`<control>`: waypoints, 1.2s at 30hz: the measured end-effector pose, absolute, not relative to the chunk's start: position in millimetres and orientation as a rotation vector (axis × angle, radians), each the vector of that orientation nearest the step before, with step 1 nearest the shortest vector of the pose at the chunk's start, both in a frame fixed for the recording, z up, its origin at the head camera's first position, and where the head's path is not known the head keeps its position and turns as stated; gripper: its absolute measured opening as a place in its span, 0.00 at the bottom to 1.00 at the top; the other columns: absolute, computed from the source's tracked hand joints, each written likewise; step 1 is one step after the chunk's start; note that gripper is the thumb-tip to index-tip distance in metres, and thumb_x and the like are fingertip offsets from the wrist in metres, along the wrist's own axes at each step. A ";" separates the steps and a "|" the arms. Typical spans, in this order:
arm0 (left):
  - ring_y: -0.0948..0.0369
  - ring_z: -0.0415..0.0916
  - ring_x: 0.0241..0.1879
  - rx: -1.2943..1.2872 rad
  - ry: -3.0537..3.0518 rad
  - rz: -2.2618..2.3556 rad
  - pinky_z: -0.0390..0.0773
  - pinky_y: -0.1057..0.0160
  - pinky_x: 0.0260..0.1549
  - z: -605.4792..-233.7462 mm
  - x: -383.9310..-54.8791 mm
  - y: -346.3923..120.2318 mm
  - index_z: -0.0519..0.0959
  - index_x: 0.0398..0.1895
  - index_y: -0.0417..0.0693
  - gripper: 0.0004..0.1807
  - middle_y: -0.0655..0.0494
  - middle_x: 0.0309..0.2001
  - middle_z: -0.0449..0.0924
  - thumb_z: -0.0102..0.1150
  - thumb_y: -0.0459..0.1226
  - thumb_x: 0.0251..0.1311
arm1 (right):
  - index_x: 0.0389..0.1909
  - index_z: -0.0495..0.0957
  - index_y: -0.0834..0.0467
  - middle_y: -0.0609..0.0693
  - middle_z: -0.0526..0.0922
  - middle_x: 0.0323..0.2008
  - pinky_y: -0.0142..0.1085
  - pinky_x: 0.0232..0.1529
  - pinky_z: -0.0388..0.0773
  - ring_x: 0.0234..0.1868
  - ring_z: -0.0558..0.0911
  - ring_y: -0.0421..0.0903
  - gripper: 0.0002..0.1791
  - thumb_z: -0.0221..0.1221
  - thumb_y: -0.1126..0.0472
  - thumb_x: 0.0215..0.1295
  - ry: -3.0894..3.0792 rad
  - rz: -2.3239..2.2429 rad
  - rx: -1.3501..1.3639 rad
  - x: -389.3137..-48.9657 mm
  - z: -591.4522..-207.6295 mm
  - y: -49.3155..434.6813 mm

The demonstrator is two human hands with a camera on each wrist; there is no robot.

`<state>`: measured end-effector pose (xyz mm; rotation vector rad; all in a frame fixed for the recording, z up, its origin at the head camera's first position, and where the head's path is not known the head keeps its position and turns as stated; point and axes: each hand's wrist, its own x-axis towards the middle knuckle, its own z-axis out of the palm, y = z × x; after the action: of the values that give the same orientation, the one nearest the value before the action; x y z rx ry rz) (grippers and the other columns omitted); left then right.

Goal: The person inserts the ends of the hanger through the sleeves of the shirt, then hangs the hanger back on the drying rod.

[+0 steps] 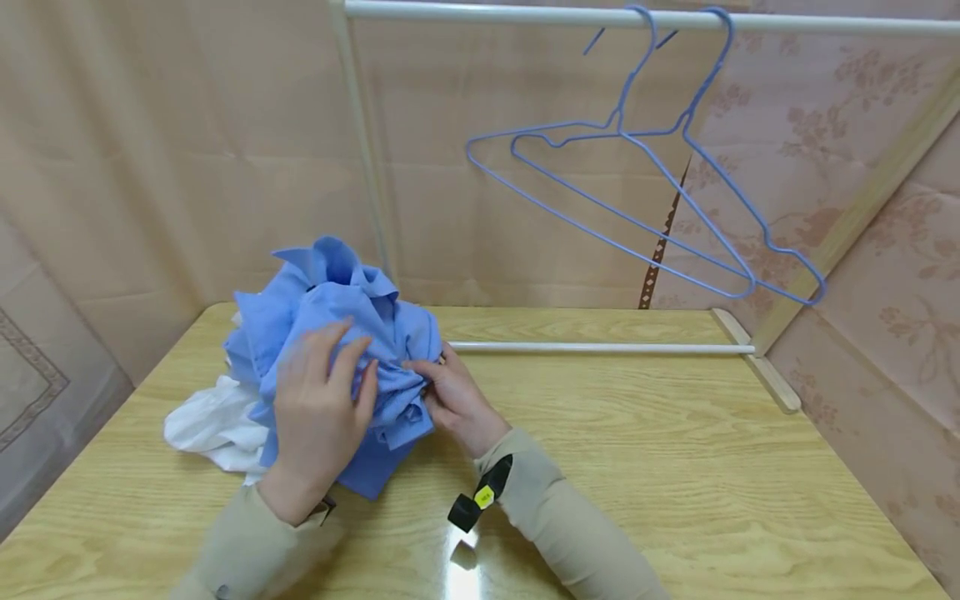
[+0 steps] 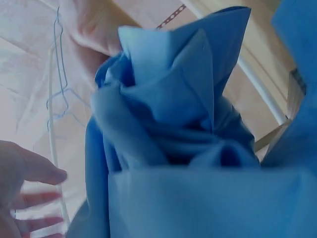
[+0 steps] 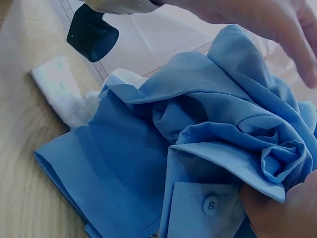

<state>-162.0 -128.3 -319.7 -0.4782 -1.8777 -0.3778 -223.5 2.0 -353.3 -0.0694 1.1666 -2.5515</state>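
Observation:
A crumpled light blue shirt (image 1: 277, 312) is bunched up at the left of the table in the head view. My right hand (image 1: 463, 404) pinches its right side between thumb and fingers. In front of the bundle is my left hand (image 1: 315, 421), fingers spread and slightly bent, blurred in the head view. The left wrist view shows that same left hand (image 2: 22, 186) apart from the fabric, gripping nothing. A buttoned cuff (image 3: 209, 206) hangs near the right hand in the right wrist view. Some white cloth (image 1: 217, 425) lies on the table, partly hidden behind the shirt.
Two blue wire hangers (image 1: 622, 137) hang from a white rail (image 1: 487, 12) at the upper right. A lower white bar (image 1: 600, 347) crosses the back of the wooden table (image 1: 675, 467), ending at a wooden foot (image 1: 757, 362). Curtains (image 1: 187, 167) stand behind.

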 end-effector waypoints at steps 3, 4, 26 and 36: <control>0.39 0.61 0.58 -0.359 -1.919 -0.409 0.54 0.41 0.58 -318.5 -163.4 -136.0 0.70 0.52 0.32 0.26 0.35 0.57 0.66 0.58 0.39 0.50 | 0.60 0.58 0.62 0.58 0.64 0.59 0.41 0.61 0.62 0.56 0.67 0.49 0.29 0.47 0.80 0.57 1.187 -2.556 -0.057 -222.7 -350.3 2.8; 0.39 0.58 0.60 -0.317 -1.933 -0.421 0.50 0.39 0.59 -319.1 -163.9 -138.1 0.68 0.55 0.32 0.30 0.34 0.59 0.63 0.59 0.40 0.49 | 0.58 0.58 0.62 0.57 0.64 0.57 0.40 0.60 0.63 0.55 0.67 0.48 0.27 0.47 0.80 0.57 1.197 -2.557 -0.060 -222.6 -349.1 3.2; 0.40 0.64 0.55 -0.142 -2.146 -0.686 0.61 0.39 0.49 -342.3 -175.1 -144.9 0.57 0.65 0.37 0.39 0.35 0.57 0.66 0.56 0.46 0.53 | 0.59 0.58 0.62 0.56 0.68 0.50 0.34 0.49 0.72 0.48 0.71 0.47 0.29 0.49 0.80 0.56 1.364 -2.534 -0.159 -216.9 -328.0 29.5; 0.40 0.69 0.47 -0.255 -2.148 -0.711 0.66 0.42 0.45 -343.0 -172.4 -138.3 0.57 0.65 0.37 0.38 0.32 0.49 0.70 0.57 0.45 0.54 | 0.60 0.58 0.62 0.59 0.67 0.57 0.40 0.57 0.67 0.53 0.70 0.49 0.30 0.51 0.79 0.55 1.460 -2.510 -0.173 -206.1 -324.0 44.7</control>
<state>-172.4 -138.3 -343.0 -0.2547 -2.1483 -0.7109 -206.1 44.7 -324.0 -0.1727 1.4603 -2.5095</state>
